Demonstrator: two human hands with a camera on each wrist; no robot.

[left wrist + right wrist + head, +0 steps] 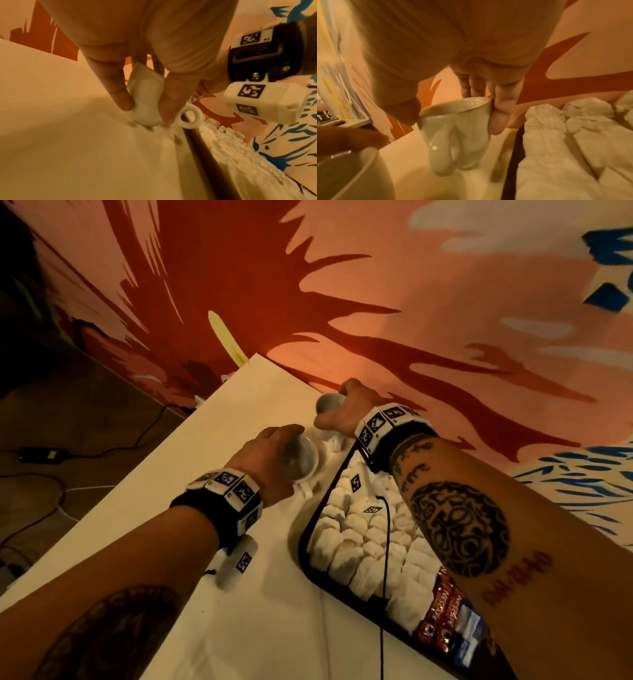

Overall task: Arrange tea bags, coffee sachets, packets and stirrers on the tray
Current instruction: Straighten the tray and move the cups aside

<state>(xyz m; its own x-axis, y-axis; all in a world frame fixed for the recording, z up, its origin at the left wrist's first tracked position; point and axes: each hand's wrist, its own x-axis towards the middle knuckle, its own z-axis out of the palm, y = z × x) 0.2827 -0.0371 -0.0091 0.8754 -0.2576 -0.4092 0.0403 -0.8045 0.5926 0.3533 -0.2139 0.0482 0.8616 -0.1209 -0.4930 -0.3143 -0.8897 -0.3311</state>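
Tray [303,546] far corner hidden under the right forearm, sachets [445,625] partly covered, left cup [342,175] cut off by the edge

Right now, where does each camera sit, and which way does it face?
Head: above the table, looking down at both forearms, the left hand and right hand each gripping a cup, beside the tray.
Left wrist: under the left palm, looking along the fingers pinching a cup; the right wrist's band shows.
Right wrist: under the right palm, facing its cup, with white packets on the right.
Shared: the tray of packets appears in all three.
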